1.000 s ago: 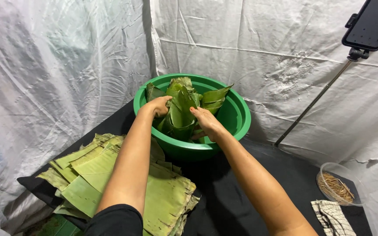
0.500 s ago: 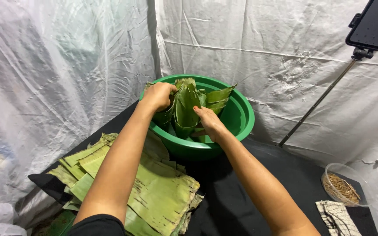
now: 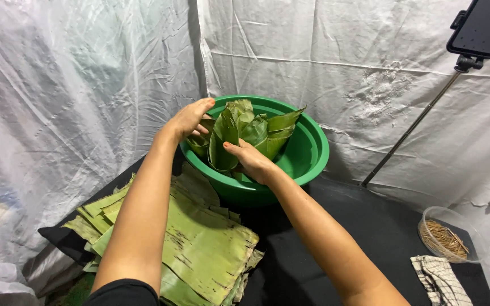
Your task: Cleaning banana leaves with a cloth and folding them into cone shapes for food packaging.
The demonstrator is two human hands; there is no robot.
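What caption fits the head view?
Both hands, left hand and right hand, hold folded leaves in a green basin.

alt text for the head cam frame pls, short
Both hands, left hand and right hand, grip folded banana leaves inside a green basin on a black cloth. A stack of flat leaves lies at left.

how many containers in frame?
2. A green basin stands at the back of the black table, holding folded leaf pieces. A clear plastic tub of thin sticks sits at the right edge. None seem hidden.
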